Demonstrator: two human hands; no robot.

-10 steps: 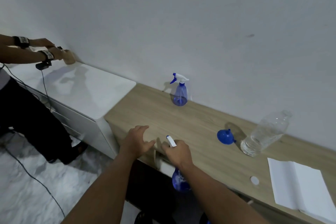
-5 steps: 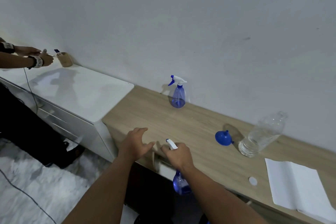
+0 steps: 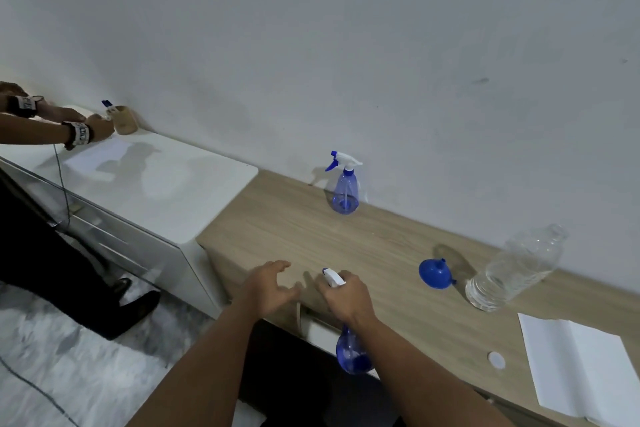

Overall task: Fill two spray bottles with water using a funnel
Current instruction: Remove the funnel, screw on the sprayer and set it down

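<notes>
Here, right hand [image 3: 346, 298] grips translucent blue spray bottle [image 3: 351, 354], seemingly near-empty.

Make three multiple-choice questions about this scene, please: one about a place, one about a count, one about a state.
1. Where does the blue funnel lie?
A. On the white cabinet
B. On the wooden counter, beside the clear water bottle
C. On the floor

2. How many blue spray bottles are in view?
A. One
B. Two
C. Four

3. In what state is the clear water bottle?
A. Uncapped
B. Capped
C. Lying on its side

Answers:
1 B: the funnel rests on the wooden counter, left of the bottle.
2 B: one spray bottle by the wall, one held spray bottle in the right hand.
3 A: its mouth is open, and a white cap lies apart on the counter.
</notes>
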